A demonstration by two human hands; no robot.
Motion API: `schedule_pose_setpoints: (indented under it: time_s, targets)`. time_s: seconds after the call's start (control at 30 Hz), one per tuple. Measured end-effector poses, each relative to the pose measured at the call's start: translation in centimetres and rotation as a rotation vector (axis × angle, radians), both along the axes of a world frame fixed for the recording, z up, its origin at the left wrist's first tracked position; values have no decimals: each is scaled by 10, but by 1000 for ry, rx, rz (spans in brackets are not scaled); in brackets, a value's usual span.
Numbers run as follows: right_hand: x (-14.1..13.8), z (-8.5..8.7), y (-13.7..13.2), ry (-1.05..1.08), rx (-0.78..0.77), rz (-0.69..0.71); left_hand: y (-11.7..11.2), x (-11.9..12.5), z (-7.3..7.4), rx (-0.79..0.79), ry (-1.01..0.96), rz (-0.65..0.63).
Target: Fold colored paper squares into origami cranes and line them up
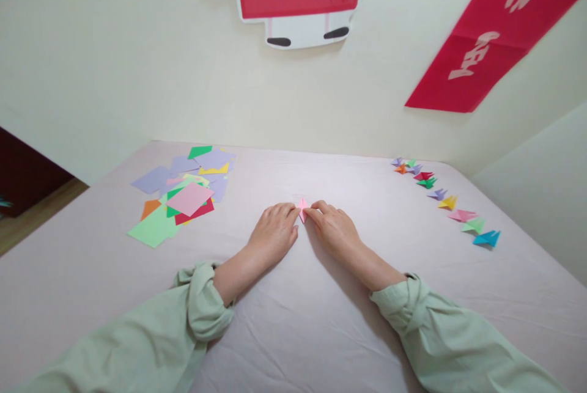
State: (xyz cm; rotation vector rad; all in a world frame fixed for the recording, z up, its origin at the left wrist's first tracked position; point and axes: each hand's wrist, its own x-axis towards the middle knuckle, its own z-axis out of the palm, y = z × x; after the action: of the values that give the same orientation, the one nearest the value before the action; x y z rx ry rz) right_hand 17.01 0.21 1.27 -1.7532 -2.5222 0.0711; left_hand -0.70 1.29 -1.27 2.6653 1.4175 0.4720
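Note:
A small folded pink paper piece (302,208) stands on the pale cloth-covered table (293,319), pinched between both hands. My left hand (274,233) grips its left side with curled fingers. My right hand (333,226) grips its right side the same way. Both forearms rest on the cloth in pale green rolled-up sleeves.
A loose pile of coloured paper squares (186,194) lies at the left of the table. A curved row of several small folded paper shapes (447,200) runs along the right side. Red banners (486,44) and a white cut-out hang on the cream wall behind.

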Motion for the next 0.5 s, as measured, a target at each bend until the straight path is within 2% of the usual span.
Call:
schedule_pose_setpoints:
  time_s: [0.17, 0.3, 0.5]
  targets:
    - [-1, -7, 1, 31, 19, -23, 0, -3, -4, -8, -18, -3]
    - [0, -12, 2, 128, 59, -53, 2, -4, -7, -19, -109, 9]
    - [3, -11, 6, 251, 15, -60, 13, -2, -7, -61, -210, 9]
